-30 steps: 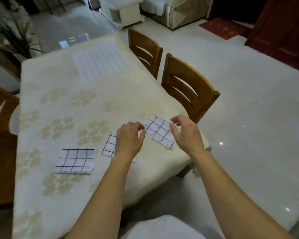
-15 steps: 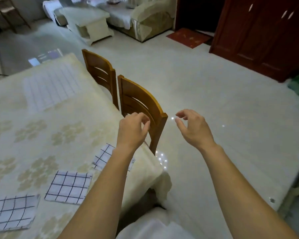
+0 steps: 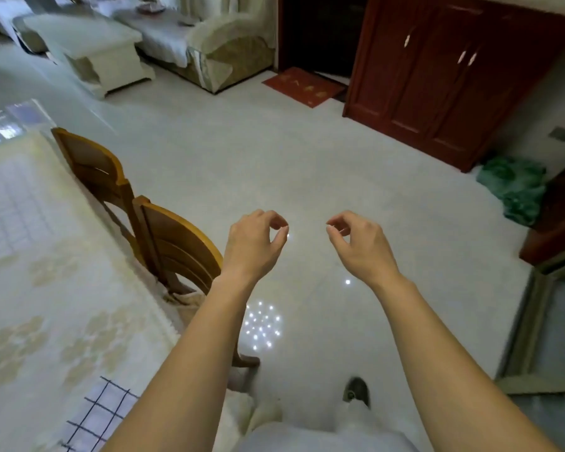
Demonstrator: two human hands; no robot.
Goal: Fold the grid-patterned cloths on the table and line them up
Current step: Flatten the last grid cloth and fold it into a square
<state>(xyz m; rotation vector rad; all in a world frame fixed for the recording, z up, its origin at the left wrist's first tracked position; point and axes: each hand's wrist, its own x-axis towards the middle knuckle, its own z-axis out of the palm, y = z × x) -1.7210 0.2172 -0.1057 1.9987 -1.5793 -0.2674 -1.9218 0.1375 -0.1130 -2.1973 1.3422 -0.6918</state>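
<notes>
The floor (image 3: 307,164) is shining glossy and smooth, like polished tile, and is mirroring small spots of light. The chairs (image 3: 177,243) are showing varnished wood with a soft gleam. The tablecloth (image 3: 62,305) is looking like matt woven fabric. The cloth (image 3: 101,415) on it is appearing thin, matt and soft. The cabinet (image 3: 437,93) is looking like dark red lacquered wood, and its handles (image 3: 463,57) are glinting like metal. The sofa (image 3: 229,50) is wearing matt fabric covers
</notes>
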